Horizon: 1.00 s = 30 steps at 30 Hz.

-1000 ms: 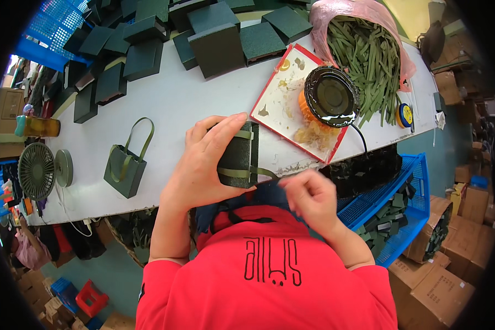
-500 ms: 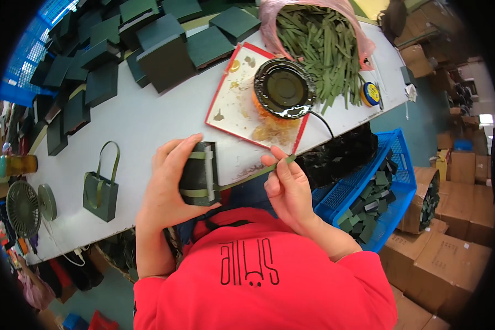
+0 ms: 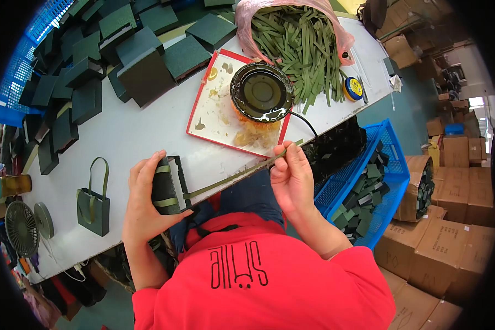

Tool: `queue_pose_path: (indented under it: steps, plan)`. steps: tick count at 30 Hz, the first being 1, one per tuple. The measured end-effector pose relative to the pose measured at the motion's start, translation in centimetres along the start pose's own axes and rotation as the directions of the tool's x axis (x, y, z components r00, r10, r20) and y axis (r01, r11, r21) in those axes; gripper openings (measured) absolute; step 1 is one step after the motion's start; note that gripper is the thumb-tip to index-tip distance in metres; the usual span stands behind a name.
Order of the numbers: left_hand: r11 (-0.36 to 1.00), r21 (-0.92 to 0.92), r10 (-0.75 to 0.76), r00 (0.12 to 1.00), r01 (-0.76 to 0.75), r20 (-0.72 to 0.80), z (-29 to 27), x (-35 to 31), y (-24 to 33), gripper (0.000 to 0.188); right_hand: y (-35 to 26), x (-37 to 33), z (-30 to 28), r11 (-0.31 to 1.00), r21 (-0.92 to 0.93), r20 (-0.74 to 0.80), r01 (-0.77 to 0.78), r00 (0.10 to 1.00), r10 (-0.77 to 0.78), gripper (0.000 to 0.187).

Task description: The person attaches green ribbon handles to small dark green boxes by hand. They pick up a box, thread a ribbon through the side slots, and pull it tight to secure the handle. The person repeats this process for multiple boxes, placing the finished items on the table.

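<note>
A small dark green box is gripped in my left hand, its open side facing right and strips of green ribbon crossing it. From the box a long green ribbon stretches to the right along the table's front edge. Its far end is pinched between the thumb and fingers of my right hand. To the left stands a small dark green bag-shaped box with a ribbon loop handle.
A round black pot of dark, glossy liquid sits on a red-edged white board. Behind it, a pink plastic bag spills green ribbon strips. Dark green boxes crowd the back left. A blue crate holds small green pieces.
My hands have drawn farther apart, the right one moving right relative to the pot. A longer, straighter stretch of ribbon shows between them. The whole view has shifted slightly.
</note>
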<state>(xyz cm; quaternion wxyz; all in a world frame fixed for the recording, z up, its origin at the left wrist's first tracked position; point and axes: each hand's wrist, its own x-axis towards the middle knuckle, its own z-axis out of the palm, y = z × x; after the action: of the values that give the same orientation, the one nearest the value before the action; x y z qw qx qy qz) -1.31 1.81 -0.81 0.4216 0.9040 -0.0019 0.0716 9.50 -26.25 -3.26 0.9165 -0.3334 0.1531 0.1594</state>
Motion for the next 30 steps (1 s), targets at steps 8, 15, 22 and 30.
queue_pose_path:
  steps: [8, 15, 22, 30]
  plan:
    - [0.999, 0.038, 0.027, 0.998, -0.029, 0.049, 0.5, 1.0, 0.7, 0.115, -1.0, 2.0, 1.4, 0.894, -0.438, 0.117, 0.097, 0.992, -0.050, 0.021]
    - [0.996, 0.028, 0.078, 0.994, -0.081, 0.075, 1.0, 1.9, 1.6, 0.113, -1.3, 3.8, 1.4, 0.810, -0.572, 0.145, 0.129, 0.988, -0.054, 0.026]
    - [0.993, 0.024, 0.115, 0.990, -0.118, 0.079, 1.4, 2.2, 1.8, 0.113, -1.3, 4.2, 1.8, 0.779, -0.619, 0.110, 0.102, 0.993, -0.042, 0.026]
    - [0.987, 0.069, 0.136, 0.987, -0.142, 0.083, 1.4, 2.1, 1.6, 0.112, -1.8, 4.9, 1.6, 0.817, -0.577, 0.068, 0.011, 0.997, 0.034, 0.024]
